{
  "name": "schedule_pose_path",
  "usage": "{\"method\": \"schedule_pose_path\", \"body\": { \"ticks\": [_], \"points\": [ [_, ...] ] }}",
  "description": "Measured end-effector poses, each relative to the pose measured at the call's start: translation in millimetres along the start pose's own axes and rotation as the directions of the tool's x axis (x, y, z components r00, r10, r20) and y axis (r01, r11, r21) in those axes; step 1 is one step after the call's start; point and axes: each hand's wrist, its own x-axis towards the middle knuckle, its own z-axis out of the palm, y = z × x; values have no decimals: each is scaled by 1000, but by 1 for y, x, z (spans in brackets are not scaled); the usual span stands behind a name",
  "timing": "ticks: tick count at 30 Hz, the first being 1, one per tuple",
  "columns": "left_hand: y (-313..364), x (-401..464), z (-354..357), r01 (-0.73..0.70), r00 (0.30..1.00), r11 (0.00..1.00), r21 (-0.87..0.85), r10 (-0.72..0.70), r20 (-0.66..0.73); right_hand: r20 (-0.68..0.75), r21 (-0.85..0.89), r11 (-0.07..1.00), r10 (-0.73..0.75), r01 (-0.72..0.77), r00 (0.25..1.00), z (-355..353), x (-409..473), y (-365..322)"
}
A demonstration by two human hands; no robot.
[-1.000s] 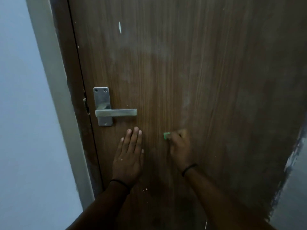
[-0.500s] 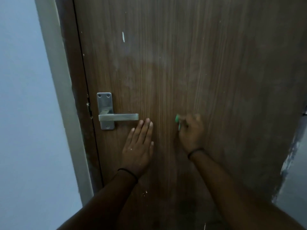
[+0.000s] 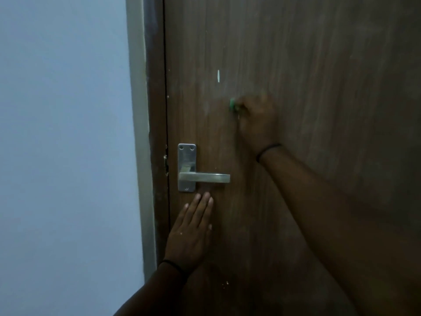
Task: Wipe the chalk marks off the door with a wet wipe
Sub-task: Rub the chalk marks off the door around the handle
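The brown wooden door (image 3: 319, 65) fills the right of the head view. A short white chalk streak (image 3: 218, 75) stands on it, with a faint pale haze around and below. My right hand (image 3: 257, 119) is raised against the door, just right of and below the streak, fingers curled round a small green wipe (image 3: 232, 104) that sticks out at the left of the fist. The hand is blurred. My left hand (image 3: 191, 233) lies flat on the door, fingers straight, their tips just under the lever.
A metal lever handle (image 3: 205, 177) on its plate sits near the door's left edge, between my two hands. The dark door frame (image 3: 157, 110) and a pale wall (image 3: 63, 133) lie to the left. Small white specks (image 3: 224, 285) dot the door low down.
My right hand has swept up the door with the green wipe, from beside the left hand to above the handle. The left hand stays flat under the lever.
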Motion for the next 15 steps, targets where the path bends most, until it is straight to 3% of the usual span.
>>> {"method": "schedule_pose_path", "body": {
  "ticks": [1,2,4,6,8,11,15],
  "points": [
    [-1,-1,-1,0,1000,1000,8,0,13,-22,6,999,31,-31,999,5,11,-7],
    [-1,-2,-1,6,1000,1000,8,-6,24,1,25,999,-37,37,999,12,16,-21],
    [3,-6,-3,43,999,999,-12,-42,25,153,97,961,-272,260,950,24,3,-41],
    [4,-10,-5,67,998,997,-44,-66,16,292,125,933,-359,337,886,17,-24,-33],
    [0,-16,-9,55,998,998,-42,-55,-5,292,99,955,-296,279,910,-3,-36,-16],
    [-7,-17,-16,41,999,999,-4,-41,-3,134,-4,998,-66,67,989,-3,-4,-20],
    [4,-11,-16,56,998,998,-23,-56,-1,283,72,953,-303,295,910,34,23,-76]
  ]
}}
